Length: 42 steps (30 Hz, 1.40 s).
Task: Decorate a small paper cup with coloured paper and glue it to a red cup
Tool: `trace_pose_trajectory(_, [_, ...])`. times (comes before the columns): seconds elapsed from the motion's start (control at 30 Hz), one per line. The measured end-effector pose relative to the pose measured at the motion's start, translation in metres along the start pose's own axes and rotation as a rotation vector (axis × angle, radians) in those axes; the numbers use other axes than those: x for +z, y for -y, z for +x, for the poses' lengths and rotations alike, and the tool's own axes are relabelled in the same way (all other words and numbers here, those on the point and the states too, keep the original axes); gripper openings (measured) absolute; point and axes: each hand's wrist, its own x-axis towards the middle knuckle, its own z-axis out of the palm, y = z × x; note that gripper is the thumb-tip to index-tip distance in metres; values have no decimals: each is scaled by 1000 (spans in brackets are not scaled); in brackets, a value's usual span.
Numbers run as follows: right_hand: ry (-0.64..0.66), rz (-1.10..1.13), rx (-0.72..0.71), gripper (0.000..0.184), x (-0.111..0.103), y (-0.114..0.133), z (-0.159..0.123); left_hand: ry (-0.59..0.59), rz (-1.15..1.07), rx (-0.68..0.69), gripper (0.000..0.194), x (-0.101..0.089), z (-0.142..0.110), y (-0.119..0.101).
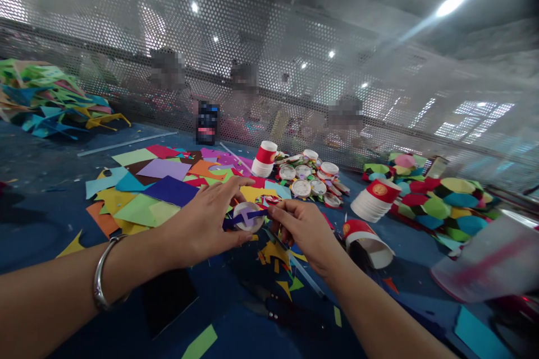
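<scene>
My left hand (202, 216), with a silver bracelet at its wrist, curves its thumb and fingers around a small round white paper cup bottom (254, 225). A dark purple paper strip (252, 215) lies across the cup bottom, over a lighter purple piece. The strip's right end is pinched between the thumb and finger of my right hand (297, 223). A dark, thin object shows under my right fingers; its kind is unclear. Yellow paper scraps (273, 252) lie below both hands. Scissors (269, 305), blurred and dark, appear to lie on the blue table nearer me.
Coloured paper sheets (168, 189) spread at left. Similar cup bottoms (301, 187) are piled behind my right hand. Red-and-white paper cups stand in a stack (264, 158), lean (375, 199) and lie cut (370, 244). A translucent container (492, 258) is at right, before a perforated metal screen (269, 56).
</scene>
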Motion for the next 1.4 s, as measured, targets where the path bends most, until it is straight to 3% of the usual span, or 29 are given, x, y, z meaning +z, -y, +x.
trace_pose_trajectory(0.8, [-5, 4, 3, 26, -2, 1, 0, -34, 46, 112, 68, -3, -1, 0])
trace_pose_trajectory(1.03, [-9, 5, 4, 25, -1, 2, -1, 9, -53, 88, 67, -4, 1, 0])
trace_pose_trajectory(1.2, [-28, 13, 3, 24, -2, 2, -1, -5, -39, 66, 52, -6, 2, -1])
trace_pose_trajectory(1.4, [-43, 22, -5, 24, -2, 3, -1, -26, -31, 49, 53, -6, 2, -3])
